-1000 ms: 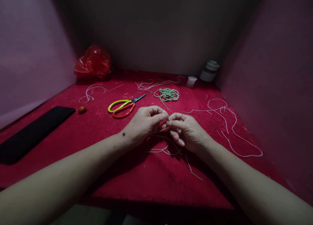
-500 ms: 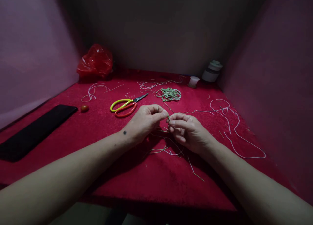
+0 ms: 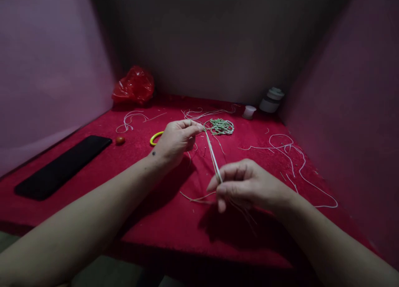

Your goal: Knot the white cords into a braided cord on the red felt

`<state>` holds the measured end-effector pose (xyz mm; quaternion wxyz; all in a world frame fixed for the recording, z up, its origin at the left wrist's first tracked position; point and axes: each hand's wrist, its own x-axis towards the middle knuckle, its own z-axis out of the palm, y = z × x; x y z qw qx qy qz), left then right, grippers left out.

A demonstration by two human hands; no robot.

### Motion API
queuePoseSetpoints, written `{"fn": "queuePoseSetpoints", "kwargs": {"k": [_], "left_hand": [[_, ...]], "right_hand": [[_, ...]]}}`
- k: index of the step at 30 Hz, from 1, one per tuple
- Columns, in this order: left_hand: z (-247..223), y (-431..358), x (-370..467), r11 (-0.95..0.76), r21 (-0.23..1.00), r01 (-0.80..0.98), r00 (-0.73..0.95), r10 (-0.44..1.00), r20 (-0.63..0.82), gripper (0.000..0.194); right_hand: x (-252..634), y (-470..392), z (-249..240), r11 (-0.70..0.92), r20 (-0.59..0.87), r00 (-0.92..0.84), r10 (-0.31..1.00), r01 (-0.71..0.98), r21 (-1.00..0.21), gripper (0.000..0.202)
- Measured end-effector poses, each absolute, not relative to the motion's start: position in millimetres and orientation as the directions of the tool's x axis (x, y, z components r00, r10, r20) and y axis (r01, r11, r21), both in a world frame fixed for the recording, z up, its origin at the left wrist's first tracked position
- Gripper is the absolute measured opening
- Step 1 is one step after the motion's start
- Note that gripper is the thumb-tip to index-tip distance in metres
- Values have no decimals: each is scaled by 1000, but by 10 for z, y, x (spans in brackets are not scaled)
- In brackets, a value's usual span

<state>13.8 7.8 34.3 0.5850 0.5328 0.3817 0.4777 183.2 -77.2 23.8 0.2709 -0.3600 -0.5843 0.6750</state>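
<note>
Thin white and greenish cords (image 3: 212,154) stretch taut between my two hands above the red cloth. My left hand (image 3: 179,139) pinches their upper end between thumb and fingertips. Lower and nearer to me, my right hand (image 3: 246,183) is closed round the same strands, and their loose ends trail out below it, blurred. Just beyond my left hand lies a heap of green-and-white knotted cord (image 3: 222,127). Behind my left hand, the scissors are mostly hidden; only part of the yellow handle (image 3: 155,138) shows.
A black flat case (image 3: 64,166) and a small reddish-brown bead (image 3: 120,140) lie left. Farther back are a red plastic bag (image 3: 134,86), a white spool (image 3: 249,112) and a lidded container (image 3: 272,100). Loose white cord (image 3: 301,154) curls at right. Walls stand on both sides.
My hands were together at a small knot of cord. My right hand has drawn down toward me along the strands, now taut; my left has risen slightly and covers most of the scissors.
</note>
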Motion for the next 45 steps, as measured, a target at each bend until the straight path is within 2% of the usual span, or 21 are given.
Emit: {"fn": "queuePoseSetpoints", "kwargs": {"k": [3,5,7,8,9,11,12,13,15,17,20,23,27,34,39,42,43,45], "left_hand": [[346,125,102,-33,982,-188,255,963,81,9],[341,146,90,-31,978,-206,264,961,86,8],[342,155,83,-33,977,-209,274,957,91,8],[346,154,80,-34,978,-206,282,955,93,8],[351,149,78,-35,979,-202,291,952,94,7],[367,130,75,-35,980,-197,314,944,97,5],[375,118,73,-35,980,-197,325,941,99,5],[382,105,72,-34,980,-196,336,937,100,5],[391,81,72,-33,982,-187,351,931,98,5],[392,66,74,-33,986,-166,359,929,92,6],[382,60,79,-47,991,-125,355,931,89,8],[369,60,86,-70,994,-81,350,932,94,9],[352,44,107,-134,991,-8,341,931,128,10],[314,25,155,-273,958,87,368,903,224,10],[334,62,121,-140,987,75,383,918,101,14],[364,151,48,-113,985,130,305,950,69,14],[372,182,24,-167,963,210,243,963,114,14],[382,222,-7,-351,835,424,92,934,345,11]], "right_hand": [[1715,-1014,390,-9,-202,-715,669,264,-964,20],[1686,-1168,479,205,-221,-818,531,377,-903,23],[1733,-1264,564,415,-252,-891,378,407,-814,14],[1781,-1276,604,459,-288,-912,293,399,-794,10],[1840,-1262,640,449,-324,-903,284,423,-787,7],[1955,-1158,693,320,-407,-844,350,516,-794,13],[1993,-1078,705,242,-387,-806,447,526,-815,16],[2009,-987,707,168,-347,-747,568,517,-839,17],[1966,-803,687,68,-171,-496,851,427,-902,16],[1846,-647,652,63,-4,-205,979,318,-946,12],[1645,-493,580,35,21,-89,996,157,-987,8],[1543,-408,458,-28,-26,-109,994,-15,-1000,9],[1534,-358,256,-35,-12,-123,992,-182,-983,16],[1553,-339,100,-92,-38,-176,984,-313,-945,19],[1592,-343,101,-105,-59,-140,988,-349,-931,19],[1618,-338,110,-109,-69,-120,990,-369,-923,16],[1625,-333,110,-105,-64,-120,991,-377,-920,15],[1636,-322,106,-98,-57,-115,992,-384,-918,15]]}}
